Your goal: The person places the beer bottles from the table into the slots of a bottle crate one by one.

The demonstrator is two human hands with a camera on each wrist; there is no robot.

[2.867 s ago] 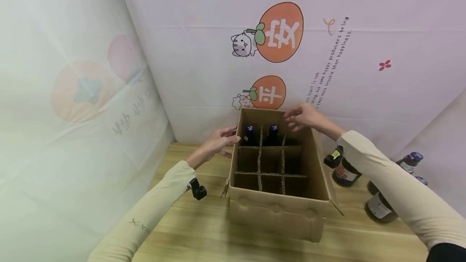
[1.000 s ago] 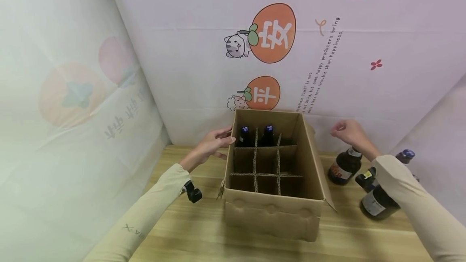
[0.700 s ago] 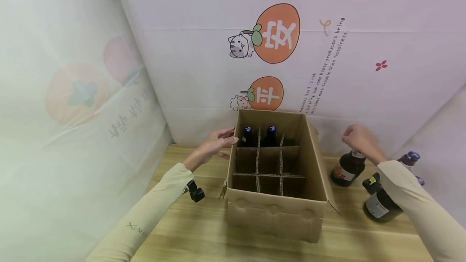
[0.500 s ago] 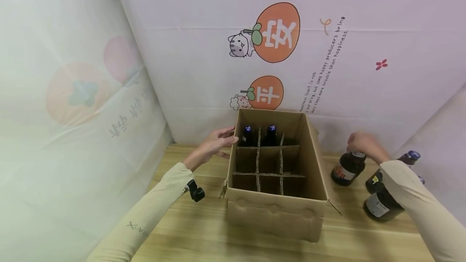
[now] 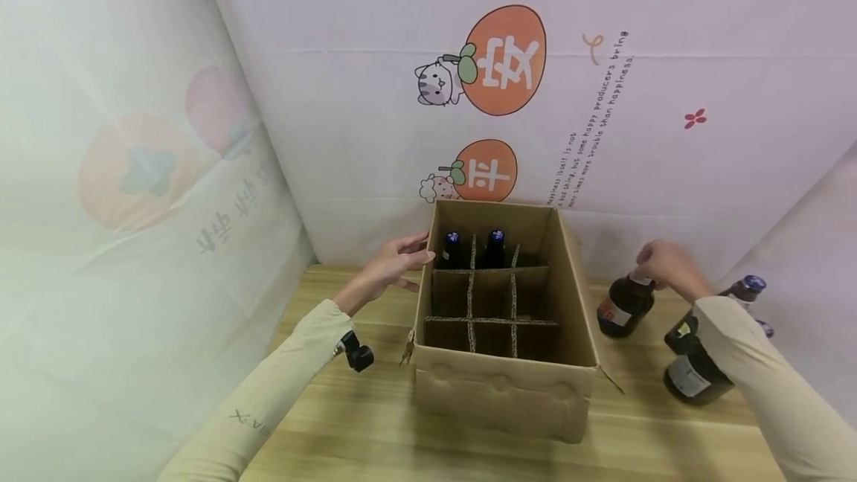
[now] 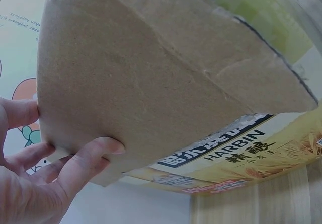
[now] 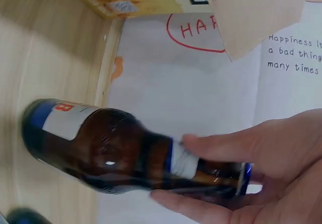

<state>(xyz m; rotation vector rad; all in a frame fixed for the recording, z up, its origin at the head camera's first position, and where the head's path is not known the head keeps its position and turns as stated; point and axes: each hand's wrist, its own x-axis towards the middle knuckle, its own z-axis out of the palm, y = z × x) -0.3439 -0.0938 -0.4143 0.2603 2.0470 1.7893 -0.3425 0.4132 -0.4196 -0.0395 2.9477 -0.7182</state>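
From my station I find the left hand [image 5: 386,266] spread at the left edge of the carton [image 5: 505,396], thumb resting on the cardboard. The right hand [image 5: 669,268] pinches a brown bottle [image 5: 621,312] by its neck, right of the carton; a narrow strip of table [image 5: 609,355] separates them. Other bottles [image 5: 692,379] limit room farther right. The carton's top is open.

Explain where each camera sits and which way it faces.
Head: worn on the head, facing forward and down over the open rectangular brown cardboard box; left fingers, right fingers and long cream fabric sleeves show.
Left wrist: on that wrist, facing the box's outer side; left fingers show.
Right wrist: on that wrist, facing a round brown glass bottle; right fingers show, gripping it.
Head and right wrist share that bottle.
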